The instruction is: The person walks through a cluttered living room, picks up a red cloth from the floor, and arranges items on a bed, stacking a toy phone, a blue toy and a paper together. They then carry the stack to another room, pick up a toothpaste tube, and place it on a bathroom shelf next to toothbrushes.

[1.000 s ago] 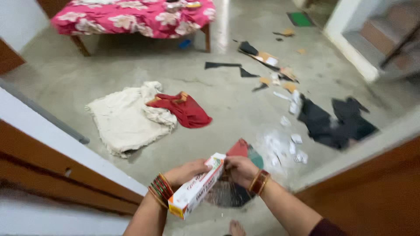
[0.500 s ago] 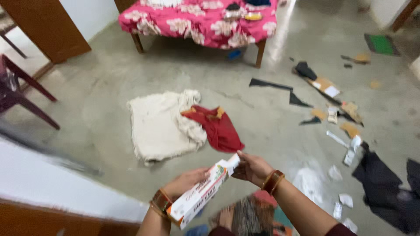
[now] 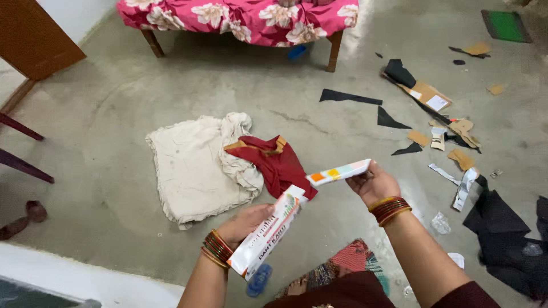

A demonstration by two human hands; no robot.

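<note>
The tube (image 3: 339, 171) has come out of the carton (image 3: 268, 235): the right hand (image 3: 374, 183) now grips it above the carton, which the left hand (image 3: 246, 223) clasps, hands apart.

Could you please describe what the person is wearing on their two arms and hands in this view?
The left hand and right hand are bare, with no gloves or visible rings. The left wrist carries a stack of thin red, green and gold bangles. The right wrist carries a similar stack of red and gold bangles. Both forearms are uncovered; a dark maroon sleeve begins near the right elbow.
</note>
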